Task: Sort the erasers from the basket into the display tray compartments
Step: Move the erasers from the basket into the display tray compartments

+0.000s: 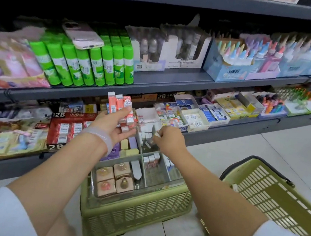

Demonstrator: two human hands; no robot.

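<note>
Left hand [114,126] is gripping a fan of pink-sleeved erasers [121,105], raised above the far-left of the clear display tray [160,179]; right hand [169,141] is pinching a small eraser [157,134] over the tray's far compartment; green basket [270,192] is sitting near-right, well apart.

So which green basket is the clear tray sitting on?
The overturned basket straight ahead carries the display tray; the other basket, at the right, stands apart, carrying no tray.

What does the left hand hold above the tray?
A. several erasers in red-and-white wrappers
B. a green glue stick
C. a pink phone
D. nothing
A: the left hand grips a fan of red-and-white wrapped erasers above the clear display tray.
</note>
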